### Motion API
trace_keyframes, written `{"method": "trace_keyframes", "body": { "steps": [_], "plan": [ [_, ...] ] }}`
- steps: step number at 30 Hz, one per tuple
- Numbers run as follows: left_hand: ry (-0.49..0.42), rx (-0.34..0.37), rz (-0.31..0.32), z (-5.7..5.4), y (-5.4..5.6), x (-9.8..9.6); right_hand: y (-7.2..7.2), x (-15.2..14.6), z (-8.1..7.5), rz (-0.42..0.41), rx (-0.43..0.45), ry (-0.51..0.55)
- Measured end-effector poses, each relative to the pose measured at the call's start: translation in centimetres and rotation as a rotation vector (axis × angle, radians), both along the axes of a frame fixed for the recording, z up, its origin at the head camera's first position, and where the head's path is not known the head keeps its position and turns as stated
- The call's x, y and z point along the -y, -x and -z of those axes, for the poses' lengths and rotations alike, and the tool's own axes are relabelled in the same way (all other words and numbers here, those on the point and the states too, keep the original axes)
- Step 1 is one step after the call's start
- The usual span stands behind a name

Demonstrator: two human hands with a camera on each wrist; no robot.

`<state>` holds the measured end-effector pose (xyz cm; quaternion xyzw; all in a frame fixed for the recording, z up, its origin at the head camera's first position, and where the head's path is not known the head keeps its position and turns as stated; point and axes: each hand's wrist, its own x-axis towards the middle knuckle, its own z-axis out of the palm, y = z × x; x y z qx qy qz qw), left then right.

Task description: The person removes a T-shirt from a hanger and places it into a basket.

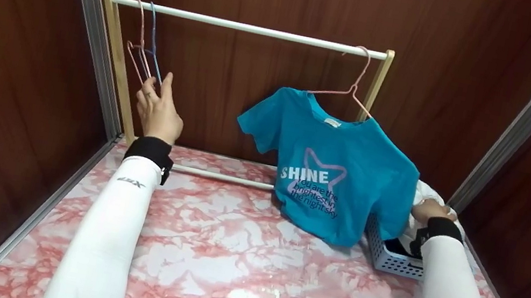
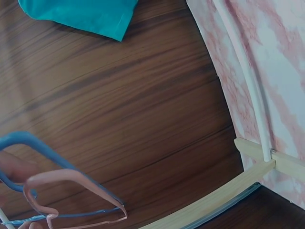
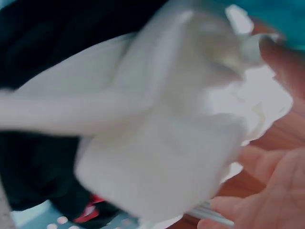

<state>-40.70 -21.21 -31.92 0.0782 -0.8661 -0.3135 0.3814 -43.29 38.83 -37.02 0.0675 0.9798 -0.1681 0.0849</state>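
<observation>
My left hand (image 1: 161,111) reaches up to the left end of the clothes rack, where its thumb and fingers pinch a blue hanger (image 1: 153,36). A pink hanger (image 2: 66,176) hangs right beside it, close to the fingertips. At the right, my right hand (image 1: 430,211) grips a white garment (image 3: 162,138), which bunches up over a grey basket (image 1: 390,263). Black clothing (image 3: 43,176) lies under the white cloth in the basket. A teal T-shirt (image 1: 368,156) with a star print hangs by one shoulder on a pink hanger (image 1: 354,89), overlapping the basket in the head view.
The rack's white rail (image 1: 254,29) spans between two wooden posts, with a lower white bar (image 1: 222,177) near the tabletop. Brown wood-grain panels close in the back and both sides. The table (image 1: 207,264) has a pink marbled surface.
</observation>
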Motion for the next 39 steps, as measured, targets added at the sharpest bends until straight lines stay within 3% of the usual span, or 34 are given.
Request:
{"method": "trace_keyframes", "body": {
  "steps": [4,9,13,16,18,22,24,27,32,39],
  "plan": [
    [0.008,0.028,0.006,-0.1,0.0,-0.3,1.0,0.9,-1.0,0.075,-0.198,0.082],
    [0.050,0.080,0.020,-0.4,0.1,-1.0,1.6,3.2,-2.7,0.210,-0.571,0.381],
    [0.074,0.116,0.030,-0.7,0.2,-2.3,1.4,5.6,-4.5,0.247,-0.722,0.555],
    [0.078,0.113,0.051,-0.9,0.1,-3.9,0.7,7.6,-5.9,0.214,-0.758,0.573],
    [0.072,0.094,0.078,-1.0,0.0,-5.2,-0.1,8.9,-6.7,0.133,-0.749,0.539],
    [0.043,0.067,0.145,-0.6,0.0,-8.3,-1.7,11.7,-7.8,-0.069,-0.715,0.377],
    [0.014,0.088,0.195,0.0,0.0,-9.8,-2.2,12.9,-8.0,-0.128,-0.707,0.290],
    [-0.036,0.135,0.279,1.0,0.0,-11.7,-2.5,13.9,-7.9,-0.151,-0.703,0.202],
    [-0.132,0.226,0.433,2.6,0.0,-13.8,-2.4,14.4,-7.4,-0.145,-0.707,0.213],
    [-0.321,0.323,0.542,3.8,0.4,-14.9,-2.5,14.5,-7.0,-0.233,-0.869,0.268]
  ]
}}
